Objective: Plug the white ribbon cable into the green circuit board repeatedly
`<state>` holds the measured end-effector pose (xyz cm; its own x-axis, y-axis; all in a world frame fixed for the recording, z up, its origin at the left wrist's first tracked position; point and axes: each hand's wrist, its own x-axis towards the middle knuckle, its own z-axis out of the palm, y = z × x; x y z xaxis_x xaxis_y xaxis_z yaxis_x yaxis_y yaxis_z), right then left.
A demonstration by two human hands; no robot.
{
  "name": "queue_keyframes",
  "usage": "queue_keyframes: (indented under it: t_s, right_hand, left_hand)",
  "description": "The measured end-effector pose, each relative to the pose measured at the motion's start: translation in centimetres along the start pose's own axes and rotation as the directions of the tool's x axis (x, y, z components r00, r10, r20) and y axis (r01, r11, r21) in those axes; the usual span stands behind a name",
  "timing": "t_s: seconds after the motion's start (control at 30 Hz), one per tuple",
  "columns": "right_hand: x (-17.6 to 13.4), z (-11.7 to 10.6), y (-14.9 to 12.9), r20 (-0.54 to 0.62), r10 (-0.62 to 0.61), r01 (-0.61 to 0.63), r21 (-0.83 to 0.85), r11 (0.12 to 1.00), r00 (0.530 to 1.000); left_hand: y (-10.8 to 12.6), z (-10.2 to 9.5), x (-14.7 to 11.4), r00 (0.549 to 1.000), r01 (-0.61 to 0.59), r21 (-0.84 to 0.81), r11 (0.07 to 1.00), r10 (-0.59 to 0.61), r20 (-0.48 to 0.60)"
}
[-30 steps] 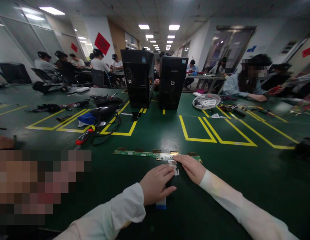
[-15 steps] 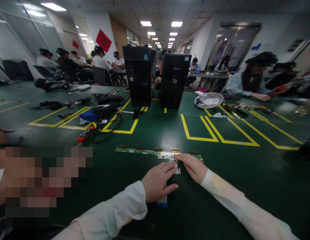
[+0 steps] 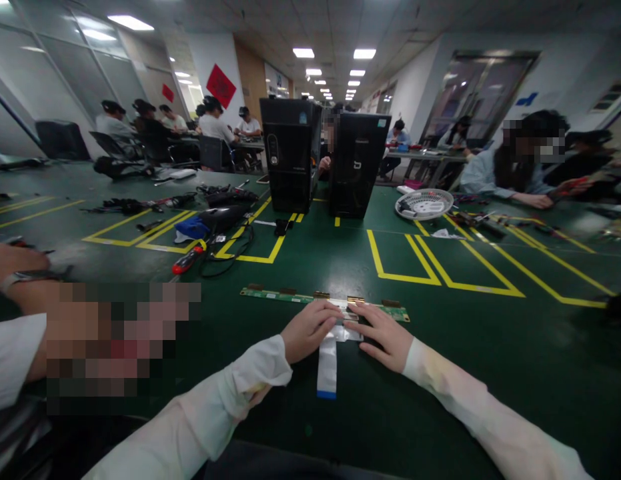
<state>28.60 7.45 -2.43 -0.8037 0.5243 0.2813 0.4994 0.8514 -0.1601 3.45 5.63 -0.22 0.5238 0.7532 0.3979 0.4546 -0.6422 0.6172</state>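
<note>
A long, narrow green circuit board [image 3: 270,294] lies crosswise on the green table in front of me. From its middle a white flat ribbon cable [image 3: 327,370] with a blue end runs toward me. My left hand [image 3: 310,331] is closed, fingers together over the cable's upper part at the board's front edge and the thumb close beneath them. My right hand [image 3: 385,335] is open, fingers spread, their tips touching the board and the cable's wide white part. Fingers cover the joint between cable and board.
Another person's hand [image 3: 17,267] is at the left, beside a blurred patch. Beyond are a red screwdriver [image 3: 187,260], a black cabled tool [image 3: 223,217], two black computer towers [image 3: 290,160] and a white round basket [image 3: 424,204]. Yellow tape [image 3: 483,290] marks the table.
My left hand has moved up toward the board and drawn its fingers together, uncovering the lower ribbon cable. My right fingers have spread wider. The view has shifted slightly left.
</note>
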Motion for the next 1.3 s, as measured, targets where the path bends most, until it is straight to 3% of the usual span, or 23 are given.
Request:
queue_keyframes:
  t_s: [0.3, 0.6, 1.03, 1.3]
  right_hand:
    - [-0.1, 0.0, -0.1, 0.053, 0.049, -0.051, 0.032, 0.998, 0.997]
    - [0.1, -0.2, -0.3, 0.075, 0.054, -0.057, 0.035, 0.998, 0.996]
    - [-2.0, -1.4, -0.8, 0.075, 0.104, -0.106, 0.025, 0.994, 0.992]
    - [-3.9, -1.7, -1.1, 0.055, 0.175, -0.175, -0.002, 0.985, 0.983]
  left_hand:
    - [-0.3, -1.0, -0.3, 0.994, 0.092, 0.042, 0.995, -0.089, -0.068]
    - [-1.0, -2.7, -1.2, 0.992, 0.115, 0.164, 0.980, -0.122, 0.036]
    - [-0.4, -3.1, -1.0, 0.986, 0.026, 0.262, 0.965, -0.067, 0.150]
    - [-0.7, -2.8, -1.2, 0.988, 0.012, 0.276, 0.961, -0.054, 0.147]
